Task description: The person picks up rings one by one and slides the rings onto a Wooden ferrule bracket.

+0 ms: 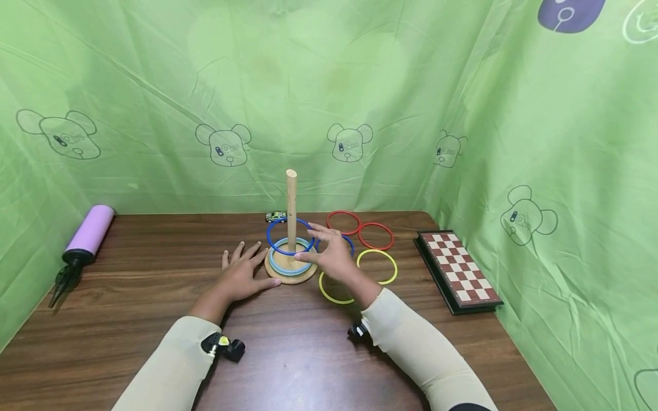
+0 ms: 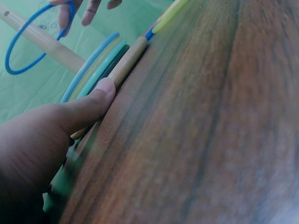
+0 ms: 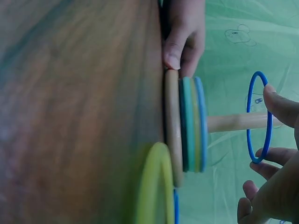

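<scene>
My right hand (image 1: 334, 257) holds a dark blue ring (image 3: 249, 126) between thumb and fingers. The ring encircles the upright wooden post (image 1: 291, 200), held up above the base. Low on the post, several rings lie stacked on the round wooden base (image 1: 290, 280); a light blue ring (image 3: 202, 126) is uppermost, with yellow, teal and dark ones beneath it in the right wrist view. My left hand (image 1: 239, 278) lies at the base's left side, fingers spread. In the left wrist view its thumb (image 2: 105, 88) touches the base's rim.
Right of the base lie two red rings (image 1: 393, 237), two yellow rings (image 1: 396, 268) and another blue ring (image 1: 352, 246), partly behind my right hand. A small toy car (image 1: 276, 217) stands behind the post. A checkered board (image 1: 457, 265) lies far right, a purple pump (image 1: 91, 234) far left.
</scene>
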